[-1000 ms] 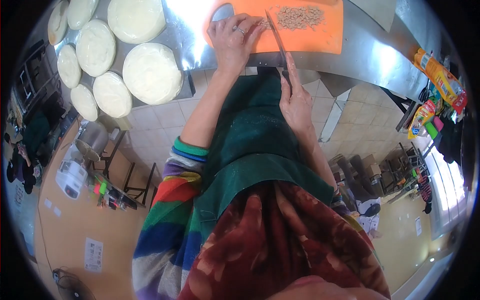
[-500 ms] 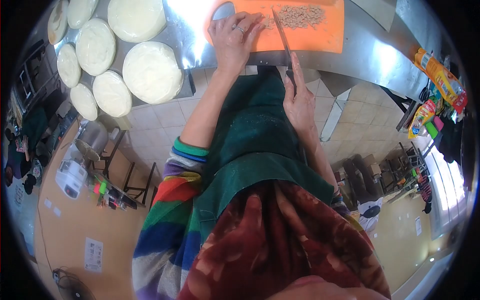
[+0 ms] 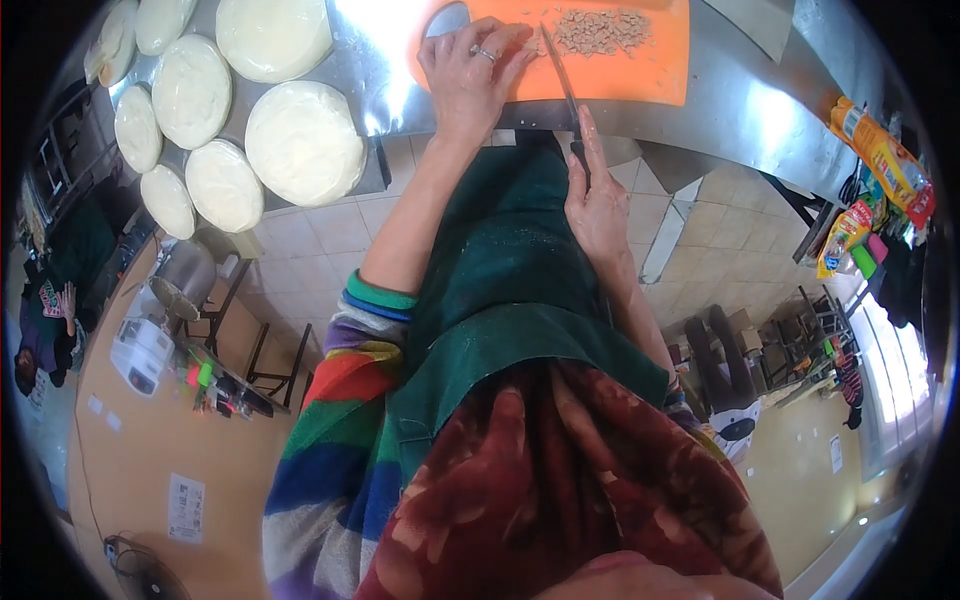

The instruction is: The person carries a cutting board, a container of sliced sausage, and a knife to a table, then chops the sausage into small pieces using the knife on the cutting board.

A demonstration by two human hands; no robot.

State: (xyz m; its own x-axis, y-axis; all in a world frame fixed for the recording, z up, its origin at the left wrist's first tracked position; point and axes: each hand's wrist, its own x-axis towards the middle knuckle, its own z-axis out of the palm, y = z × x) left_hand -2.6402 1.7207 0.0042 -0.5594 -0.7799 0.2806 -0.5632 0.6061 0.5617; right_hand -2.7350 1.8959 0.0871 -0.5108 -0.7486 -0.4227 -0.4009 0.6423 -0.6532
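Observation:
An orange cutting board (image 3: 640,85) lies on the metal counter in front of me. Fingertips bent and drawn together, my left hand (image 3: 468,85) rests at the board's left part; whatever they press on is mostly hidden. My right hand (image 3: 600,210) grips a knife (image 3: 562,75) by its dark handle, index finger stretched along it. The blade lies across the board just right of my left fingertips, its tip pointing away from me. Beyond the blade spreads a heap of small chopped light-brown pieces (image 3: 602,32), with a few crumbs scattered around.
Several round dough bases (image 3: 305,145) coated in a pale cream layer cover the counter's left side. Yellow-orange packets (image 3: 880,160) sit at the right end. A co-worker (image 3: 50,330) is at the far left, near a white machine (image 3: 140,355). Tiled floor (image 3: 320,240) shows below.
The knife blade has shifted slightly left, and my left fingers have moved a little. At the far left, the co-worker's position has changed, with a hand now raised.

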